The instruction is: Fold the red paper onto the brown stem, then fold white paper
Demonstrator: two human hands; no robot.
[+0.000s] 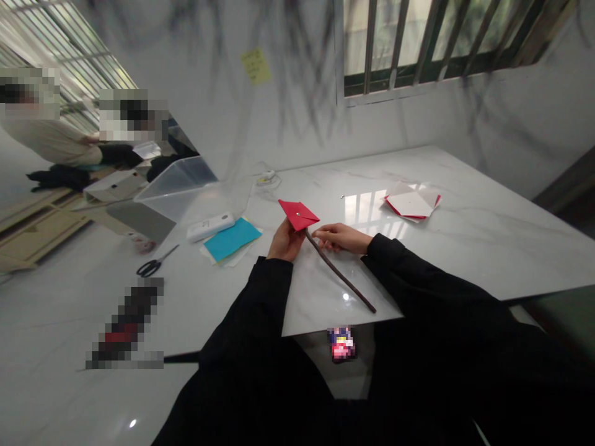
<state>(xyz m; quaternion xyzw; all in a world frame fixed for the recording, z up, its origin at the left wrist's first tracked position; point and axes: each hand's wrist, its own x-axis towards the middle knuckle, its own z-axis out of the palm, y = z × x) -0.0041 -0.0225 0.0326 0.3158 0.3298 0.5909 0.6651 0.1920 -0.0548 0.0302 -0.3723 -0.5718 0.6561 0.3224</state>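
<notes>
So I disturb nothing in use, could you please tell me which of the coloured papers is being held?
The red folded paper in the left hand; the blue sheet and the red-and-white papers lie on the table.

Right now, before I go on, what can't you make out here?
All in the head view:
Left hand: its grip is partly hidden by the red paper.
Stick: its top end is covered by the red paper.
Right hand: contact with the stick is too small to tell.
Yellow note: writing too small and blurred.
Dark object: pixelated.
</notes>
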